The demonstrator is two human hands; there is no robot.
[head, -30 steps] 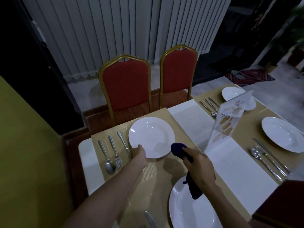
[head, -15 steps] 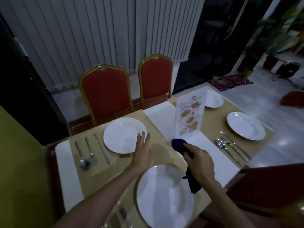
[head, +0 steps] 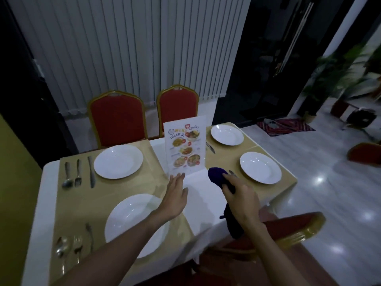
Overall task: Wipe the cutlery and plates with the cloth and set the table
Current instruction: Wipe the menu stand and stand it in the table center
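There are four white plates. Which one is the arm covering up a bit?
The nearest plate, bottom left. The left forearm crosses over its right side; the other three plates sit farther away, fully uncovered.

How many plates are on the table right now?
4: far-left plate; near-left plate, partly under the left forearm; far-right plate; near-right plate. The menu stand hides a bit of table.

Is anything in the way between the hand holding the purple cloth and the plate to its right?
Nothing upright. The right hand grips the cloth just left of that plate; only cutlery lies flat between them, mostly hidden by the hand. The menu stand is off to the left.
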